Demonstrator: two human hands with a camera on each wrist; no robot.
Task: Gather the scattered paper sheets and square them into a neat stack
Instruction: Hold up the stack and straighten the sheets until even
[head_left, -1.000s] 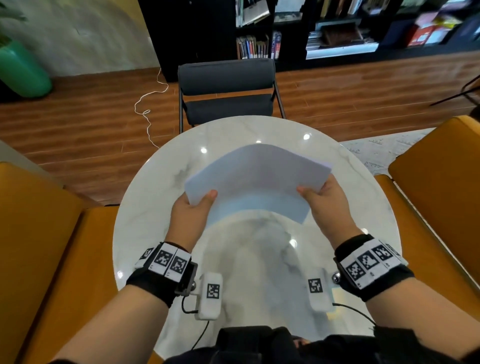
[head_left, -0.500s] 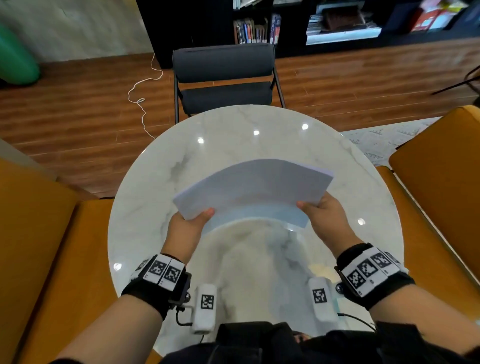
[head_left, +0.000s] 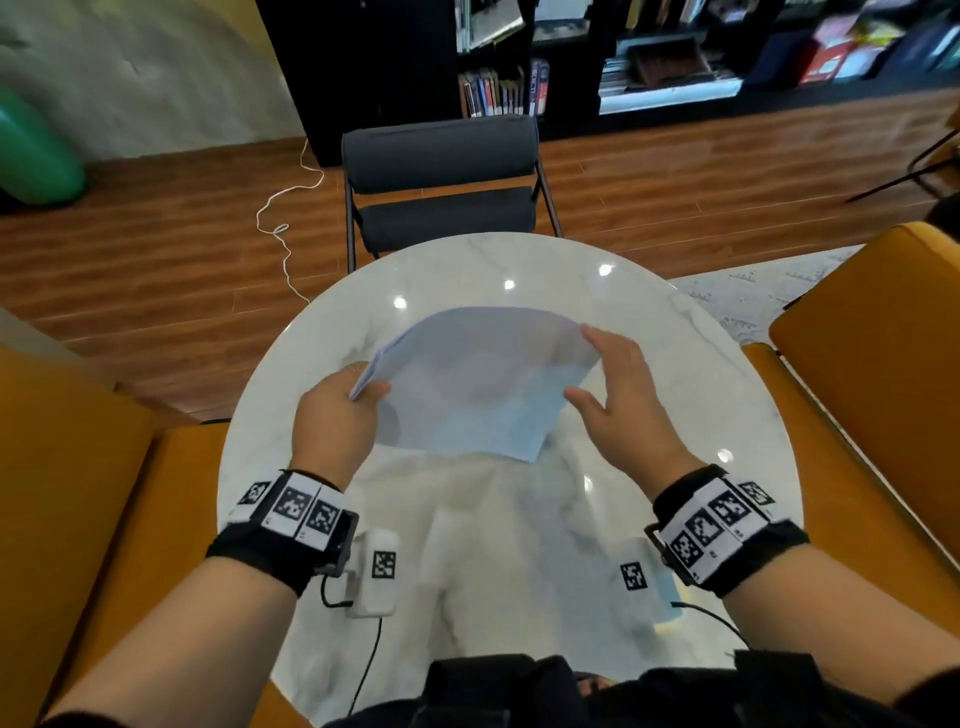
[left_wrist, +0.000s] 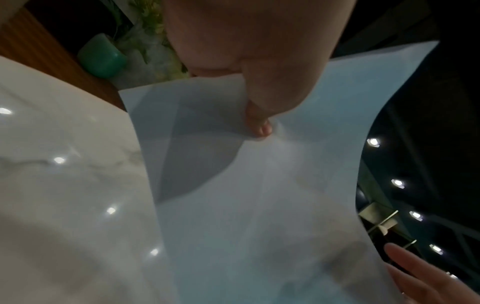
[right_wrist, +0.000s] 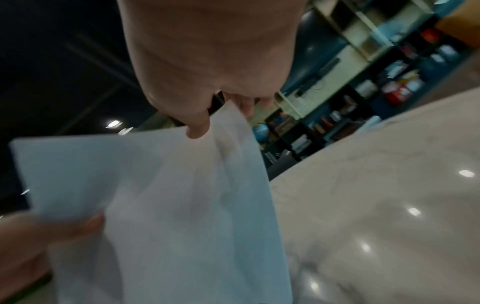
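Left hand (head_left: 332, 421): fingers curled under, thumb on top, pinching the near-left corner of the paper sheets (head_left: 483, 384). Firm hold, confirmed in left wrist view, where the thumb tip (left_wrist: 262, 127) presses the top sheet.

Right hand (head_left: 618, 395): fingers spread and relaxed, cupping the right edge of the sheets w/o a closed grip. In right wrist view the thumb (right_wrist: 197, 127) lies at the sheet edge; whether it presses or only touches, we cannot tell.

Sheets: gathered into one bundle, held up off the marble surface (head_left: 519, 545), bowed across the middle. Left-corner edges look slightly fanned, so not yet square in our judgement.

Recommendations for the squaring step:
- Keep the left pinch loose enough for sheets to slide vs. each other.
- Stand the bundle on one long edge, tap down on the surface, then turn and tap a short edge.
- Use the right palm as a flat stop against the side.
- Take the bow out first; curved sheets won't align.

Risk: one-corner hold, so sheets may slip or fan further.
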